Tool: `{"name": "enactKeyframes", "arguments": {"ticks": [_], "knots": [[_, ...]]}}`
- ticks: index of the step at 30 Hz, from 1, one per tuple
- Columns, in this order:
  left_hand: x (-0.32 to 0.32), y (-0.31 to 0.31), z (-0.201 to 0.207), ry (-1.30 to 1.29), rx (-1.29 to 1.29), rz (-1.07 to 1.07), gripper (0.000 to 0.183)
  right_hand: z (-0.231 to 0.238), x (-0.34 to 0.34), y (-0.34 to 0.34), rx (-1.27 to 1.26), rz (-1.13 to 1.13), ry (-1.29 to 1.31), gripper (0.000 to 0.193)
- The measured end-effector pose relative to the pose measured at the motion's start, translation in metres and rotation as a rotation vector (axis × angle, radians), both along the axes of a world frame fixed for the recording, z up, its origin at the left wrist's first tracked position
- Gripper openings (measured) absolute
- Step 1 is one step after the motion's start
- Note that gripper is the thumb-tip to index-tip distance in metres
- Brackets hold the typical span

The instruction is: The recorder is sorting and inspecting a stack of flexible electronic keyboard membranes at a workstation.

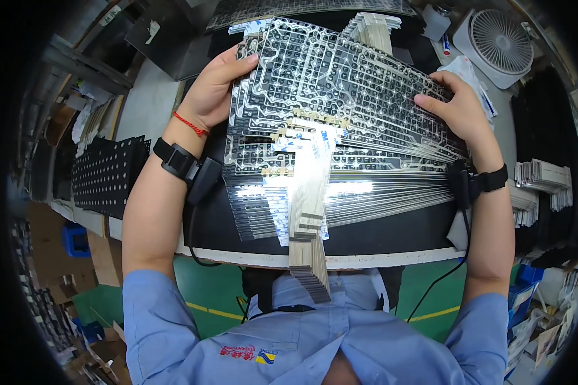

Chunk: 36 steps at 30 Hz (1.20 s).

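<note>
Fanned over a black mat lies a stack of clear keyboard membrane sheets point(340, 77), printed with silver tracks and dark key pads. Their flat ribbon tails point(309, 186) bunch together in the middle and hang past the front edge of the table. At the upper left edge my left hand point(215, 86) grips several sheets, thumb on top. My right hand point(457, 106) pinches the right edge of the upper sheets, thumb above and the other fingers partly hidden behind. White-and-blue adhesive liners point(277, 208) show beside the tails.
Right of the mat stand a white fan point(499, 43) and more bundled ribbon tails point(542, 183). Perforated black sheets point(106, 176) lie at the left. A marker point(446, 45) and crumpled plastic point(465, 74) are at the back right. Cables hang from both wrist devices.
</note>
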<state>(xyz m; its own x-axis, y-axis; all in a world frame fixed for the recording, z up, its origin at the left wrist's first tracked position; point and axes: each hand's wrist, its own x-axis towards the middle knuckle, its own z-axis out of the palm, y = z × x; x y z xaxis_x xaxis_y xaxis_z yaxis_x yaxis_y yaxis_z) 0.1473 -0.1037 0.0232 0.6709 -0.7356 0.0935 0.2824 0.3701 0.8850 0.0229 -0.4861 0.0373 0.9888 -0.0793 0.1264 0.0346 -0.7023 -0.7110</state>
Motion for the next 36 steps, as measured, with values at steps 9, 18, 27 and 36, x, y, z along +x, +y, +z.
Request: {"name": "enactKeyframes", "arguments": {"ticks": [9,18,27,36], "knots": [[-0.002,-0.001,0.004,-0.023,0.088,0.042,0.031,-0.002,0.001,-0.006,-0.04,-0.014,-0.071,0.056],[0.0,0.003,0.004,0.036,0.044,0.072,0.031,0.007,-0.001,0.005,-0.114,-0.002,-0.048,0.065],[-0.002,-0.003,0.003,0.006,0.099,0.085,0.033,0.0,-0.002,0.0,-0.142,-0.056,-0.131,0.065],[-0.002,-0.005,0.002,-0.002,0.109,0.096,0.036,0.005,-0.002,0.004,-0.044,-0.016,0.022,0.058]]}}
